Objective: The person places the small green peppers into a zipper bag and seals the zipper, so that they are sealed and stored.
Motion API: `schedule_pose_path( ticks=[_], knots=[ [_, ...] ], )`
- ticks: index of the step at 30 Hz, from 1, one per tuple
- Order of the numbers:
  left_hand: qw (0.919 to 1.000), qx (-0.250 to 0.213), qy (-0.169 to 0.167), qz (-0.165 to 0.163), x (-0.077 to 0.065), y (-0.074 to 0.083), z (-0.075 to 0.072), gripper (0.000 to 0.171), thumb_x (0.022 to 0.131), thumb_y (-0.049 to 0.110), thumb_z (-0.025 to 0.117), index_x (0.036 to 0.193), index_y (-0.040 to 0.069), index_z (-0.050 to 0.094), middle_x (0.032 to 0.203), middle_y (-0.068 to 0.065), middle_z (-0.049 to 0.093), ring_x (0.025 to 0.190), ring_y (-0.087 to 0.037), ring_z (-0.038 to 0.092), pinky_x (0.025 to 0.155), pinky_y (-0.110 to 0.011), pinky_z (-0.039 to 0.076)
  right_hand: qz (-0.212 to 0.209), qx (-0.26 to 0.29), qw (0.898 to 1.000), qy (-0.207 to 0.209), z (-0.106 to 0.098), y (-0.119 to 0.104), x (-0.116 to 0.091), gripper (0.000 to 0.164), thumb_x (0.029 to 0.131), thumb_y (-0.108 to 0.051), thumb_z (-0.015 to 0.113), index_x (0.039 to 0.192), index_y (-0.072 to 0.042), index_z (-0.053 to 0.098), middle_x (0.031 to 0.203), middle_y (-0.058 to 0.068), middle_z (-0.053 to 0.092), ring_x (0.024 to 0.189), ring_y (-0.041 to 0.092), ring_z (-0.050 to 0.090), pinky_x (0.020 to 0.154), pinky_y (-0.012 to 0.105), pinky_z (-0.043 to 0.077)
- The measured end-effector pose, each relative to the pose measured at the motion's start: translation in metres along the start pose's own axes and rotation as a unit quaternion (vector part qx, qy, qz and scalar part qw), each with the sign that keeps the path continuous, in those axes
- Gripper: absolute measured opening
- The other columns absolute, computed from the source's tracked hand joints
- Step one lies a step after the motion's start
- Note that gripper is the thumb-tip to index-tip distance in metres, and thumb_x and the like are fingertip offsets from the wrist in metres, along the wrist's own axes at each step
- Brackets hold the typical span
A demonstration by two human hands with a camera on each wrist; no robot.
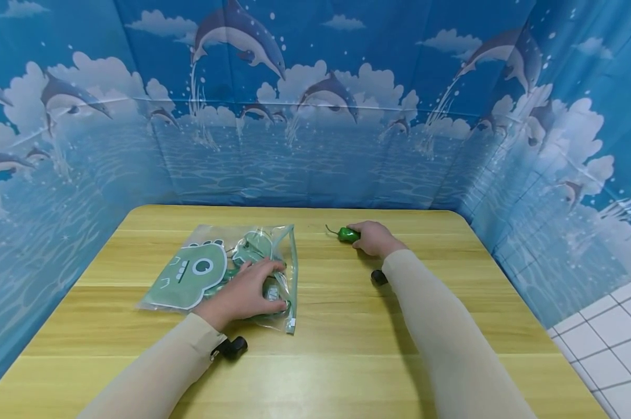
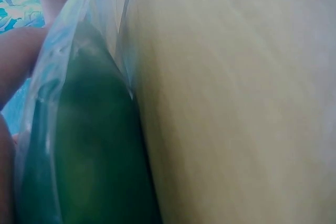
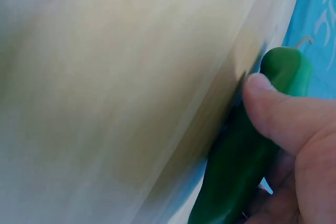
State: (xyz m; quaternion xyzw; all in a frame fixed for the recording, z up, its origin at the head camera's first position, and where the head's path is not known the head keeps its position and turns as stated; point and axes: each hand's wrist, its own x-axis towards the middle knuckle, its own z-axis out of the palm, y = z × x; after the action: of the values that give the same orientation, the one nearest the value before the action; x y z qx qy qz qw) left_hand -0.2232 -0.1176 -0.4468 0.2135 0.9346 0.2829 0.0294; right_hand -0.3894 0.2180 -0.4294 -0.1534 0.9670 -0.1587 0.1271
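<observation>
My right hand [image 1: 376,237] grips a glossy green chili pepper [image 1: 349,234] with a thin curved stem, near the far side of the table. In the right wrist view the thumb presses along the pepper [image 3: 236,166], and the stem end points up and away. My left hand [image 1: 249,294] rests on a clear zip bag [image 1: 292,250] printed with a green cartoon face, thumb and fingers spread near its zipper side. Green pieces [image 1: 252,247] show inside through the plastic. Close up, the left wrist view shows a large green shape [image 2: 100,129] under the film.
The wooden table [image 1: 341,361] has rounded far corners. Blue dolphin-print curtains [image 1: 315,157] hang behind it and at both sides. White tiles [image 1: 608,337] show at the right. Black wrist cameras [image 1: 234,348] sit under both sleeves.
</observation>
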Motion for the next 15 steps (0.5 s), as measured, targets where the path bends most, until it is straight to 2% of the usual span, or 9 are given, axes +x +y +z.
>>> schedule_pose_path(
  ticks=[7,15],
  knots=[
    [1.0,0.001,0.001,0.004,0.001,-0.001,0.001,0.082,0.084,0.05,0.084,0.151,0.015,0.053,0.16,-0.005,0.051,0.16,-0.031,0.031,0.132,-0.063,0.01,-0.043,-0.011,0.999,-0.001,-0.005,-0.006,-0.015,0.062,0.109,-0.024,0.06,0.165,-0.012,0.037,0.158,0.019,0.052,0.142,0.038,0.054,0.117,0.056,0.046],
    [1.0,0.0,0.001,0.004,0.0,-0.001,0.0,0.081,0.084,0.048,0.084,0.151,0.015,0.053,0.159,-0.005,0.052,0.16,-0.032,0.031,0.132,-0.064,0.01,-0.105,-0.018,0.994,-0.017,-0.002,-0.044,-0.037,0.063,0.11,-0.031,0.057,0.166,-0.013,0.035,0.153,0.014,0.057,0.129,0.03,0.063,0.106,0.051,0.052]
  ],
)
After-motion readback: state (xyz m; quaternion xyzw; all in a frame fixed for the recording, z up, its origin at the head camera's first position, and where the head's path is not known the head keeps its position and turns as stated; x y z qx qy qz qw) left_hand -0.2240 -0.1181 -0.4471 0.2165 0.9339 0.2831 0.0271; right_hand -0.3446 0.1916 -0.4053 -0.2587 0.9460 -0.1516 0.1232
